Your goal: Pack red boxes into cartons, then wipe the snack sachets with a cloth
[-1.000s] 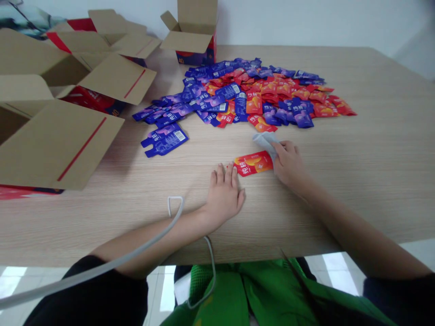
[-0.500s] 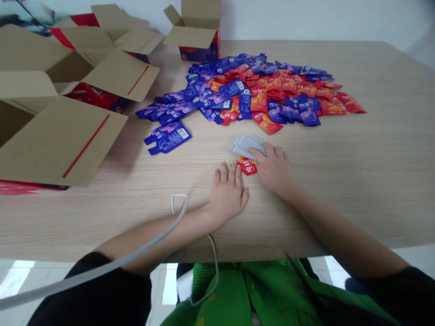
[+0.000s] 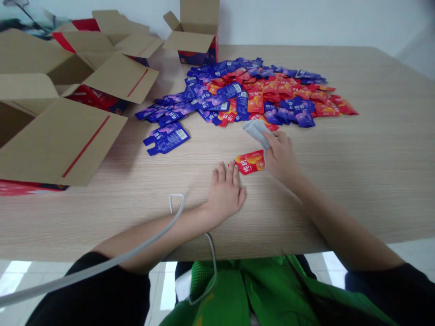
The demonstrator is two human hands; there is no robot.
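A red and orange sachet [image 3: 250, 162] lies flat on the table. My left hand [image 3: 225, 190] is palm down with its fingers stretched out, and the fingertips touch the sachet's left end. Just beyond the sachet's right end, my right hand [image 3: 282, 158] grips a light blue-grey cloth [image 3: 257, 132], pinched between thumb and fingers. Part of the cloth is hidden under that hand, while its free end points towards the pile. A purple sachet [image 3: 167, 137] with a notched end lies apart, to the left of my hands.
A wide pile of purple and red sachets [image 3: 251, 93] spreads across the table [image 3: 367, 158] behind my hands. Several open cardboard boxes [image 3: 97, 136] stand at the left, flaps out. Another open box [image 3: 197, 56] is at the back. A white cable [image 3: 142, 246] crosses over my left forearm.
My right hand has moved a little to the right with the cloth, uncovering more of the red sachet. The cloth is more bunched. My left hand has stayed in place.
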